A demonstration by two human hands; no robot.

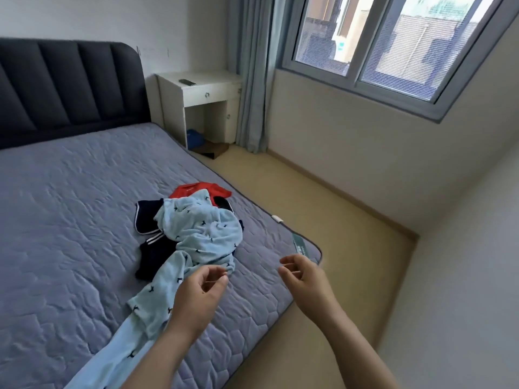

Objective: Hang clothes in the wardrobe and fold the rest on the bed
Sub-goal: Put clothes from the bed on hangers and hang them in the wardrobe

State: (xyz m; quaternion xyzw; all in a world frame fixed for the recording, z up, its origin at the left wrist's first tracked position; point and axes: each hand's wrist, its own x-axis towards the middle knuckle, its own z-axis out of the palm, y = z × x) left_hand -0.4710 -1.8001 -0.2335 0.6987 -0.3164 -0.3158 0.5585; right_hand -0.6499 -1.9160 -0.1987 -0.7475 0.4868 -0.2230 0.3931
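We take the bed (70, 206) as our marker, its quilted grey cover bare over the left half. The clothes sit in one loose heap on its right half, close to the right edge. We judge they were dumped there to be sorted, within reach of where we stand at the foot corner.

At the left of the heap lies a navy garment (147, 220) with white striped trim, crumpled and partly buried. Draped across it is a light blue garment (202, 228) printed with small dark figures. One long part of it trails down the bed toward the foot end, which makes it the natural first piece to lift. Behind it, nearer the head of the bed, a red garment (196, 189) peeks out from under the blue.

Our left hand (200, 287) hovers over the bed just beside that trailing blue part, fingers loosely curled and holding nothing. Our right hand (304, 276) hangs over the bed's foot corner, at the right edge, also loosely curled and empty. We judge both are poised to take the blue piece.

Nothing is folded or hung yet, and the wardrobe is not in view.
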